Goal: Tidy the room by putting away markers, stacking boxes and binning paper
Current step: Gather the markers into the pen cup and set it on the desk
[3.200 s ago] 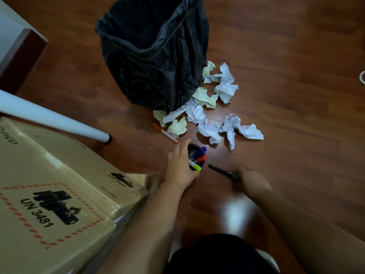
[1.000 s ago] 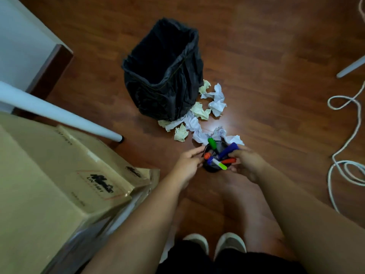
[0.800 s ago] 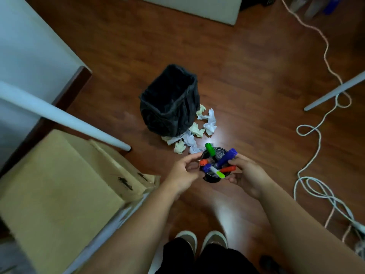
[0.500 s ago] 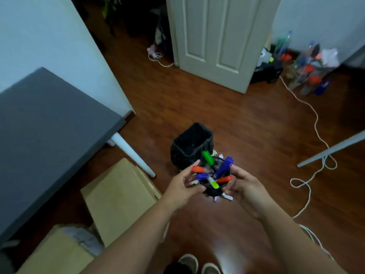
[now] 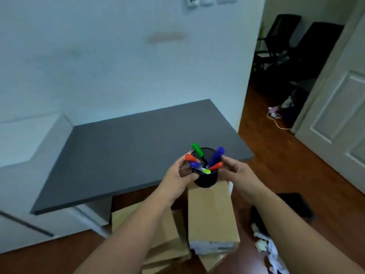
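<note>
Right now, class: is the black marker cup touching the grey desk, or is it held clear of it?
Apart. The head view shows the marker cup gripped between the left hand and right hand, its base hanging past the grey desk's front edge.

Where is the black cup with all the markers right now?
The black cup sits mid-frame in the head view, held between the left hand and right hand, above the near edge of the grey desk.
</note>
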